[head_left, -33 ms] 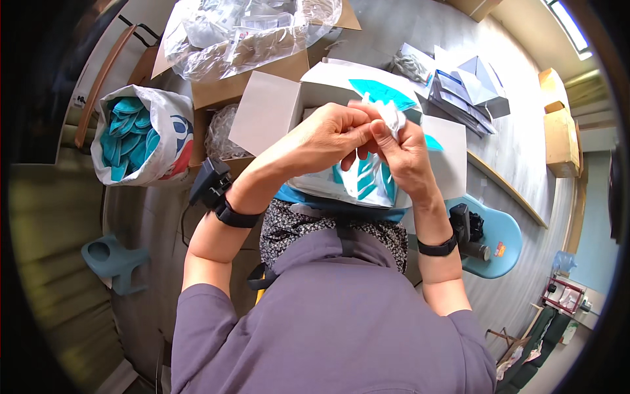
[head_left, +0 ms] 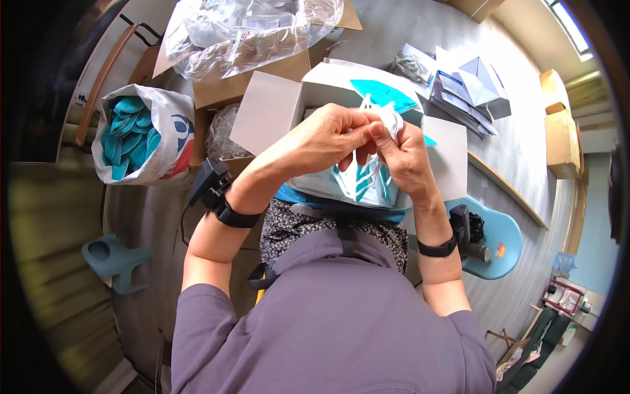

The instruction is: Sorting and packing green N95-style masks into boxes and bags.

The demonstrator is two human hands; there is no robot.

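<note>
My left hand [head_left: 342,133] and my right hand [head_left: 405,156] meet over an open white box [head_left: 266,108], thumbs and fingertips pinched together. Between them they grip a bunch of thin white straps [head_left: 392,118]. Part of the bunch shows above the right thumb, and loose strands dangle below the fingers. My curled fingers hide the exact hold. Teal pieces with white straps [head_left: 365,182] lie at the box's near side, below my hands. A flat teal piece [head_left: 384,92] rests at its far side.
A white bag [head_left: 174,148] of teal pieces stands at left. Beyond the box is a carton lined with clear plastic [head_left: 230,56]. Folded grey-blue cartons [head_left: 462,98] lie far right. A blue stool [head_left: 502,233] is by my right forearm, another small blue seat [head_left: 115,259] at left.
The white straps have shifted slightly between my fingers, and more separate strands show above and below my hands. Both arms stay almost in place.
</note>
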